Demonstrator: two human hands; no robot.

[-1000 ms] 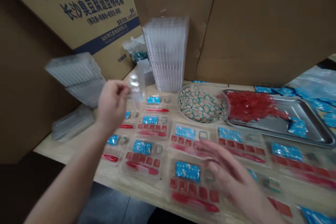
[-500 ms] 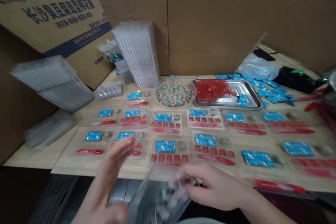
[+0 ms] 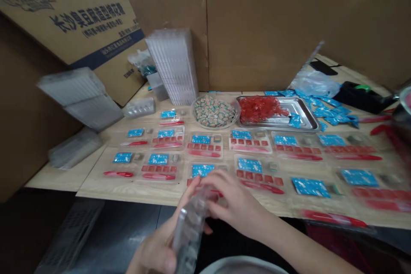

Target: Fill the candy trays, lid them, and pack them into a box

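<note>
So the left hand [image 3: 160, 239], open a sec ago, now grips the clear plastic case [image 3: 190, 222] along with the right hand [image 3: 236, 203], by the table's [image 3: 105, 186] near edge, probably two-handed work now.

Both hands [image 3: 236, 203] grip close together, right forearm [image 3: 298, 239] slanting inward.

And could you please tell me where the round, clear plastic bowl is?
In the head view, the round, clear plastic bowl stands just right of centre, between the tall stack of clear plastic trays and the rectangular silver metal tray.
</note>
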